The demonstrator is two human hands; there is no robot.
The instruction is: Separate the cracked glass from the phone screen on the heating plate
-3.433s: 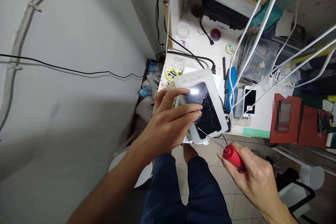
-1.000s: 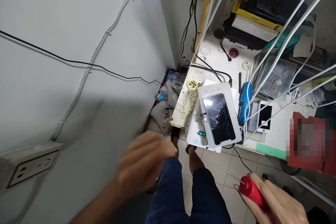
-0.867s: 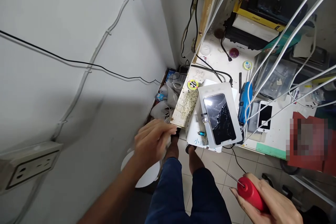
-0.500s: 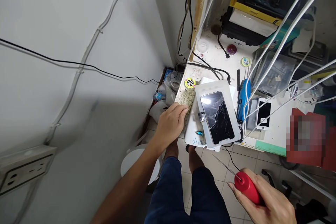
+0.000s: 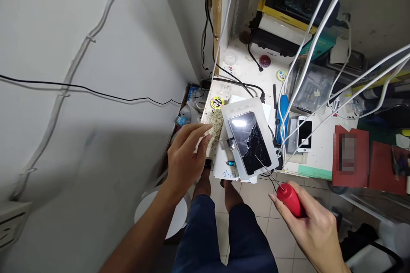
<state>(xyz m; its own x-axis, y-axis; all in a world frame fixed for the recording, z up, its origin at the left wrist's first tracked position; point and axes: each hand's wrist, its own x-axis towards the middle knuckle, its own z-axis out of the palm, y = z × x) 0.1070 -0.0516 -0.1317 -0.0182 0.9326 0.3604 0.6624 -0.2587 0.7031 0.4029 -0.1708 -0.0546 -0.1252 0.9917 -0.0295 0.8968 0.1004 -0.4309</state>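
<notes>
A phone with a cracked black screen (image 5: 249,141) lies on a white pad (image 5: 261,115) at the front left of the workbench. My right hand (image 5: 312,230) grips a red-handled tool (image 5: 290,198); its thin metal shaft points up and left, the tip over the phone's lower edge. My left hand (image 5: 185,158) holds nothing, fingers loosely apart, its fingertips at the speckled left corner of the bench (image 5: 215,126), left of the phone. A small metal clip (image 5: 230,143) sits at the phone's left side.
A blue tool (image 5: 283,113) and a small white phone (image 5: 304,132) lie right of the pad. Boxes and black cases fill the back. White cables hang across the right. Red mats (image 5: 381,162) lie far right. A white stool (image 5: 177,217) stands below.
My left hand had left the phone and swung down, then rose again to the bench's left corner. My right hand brought the tool's tip back up to the phone's lower edge.
</notes>
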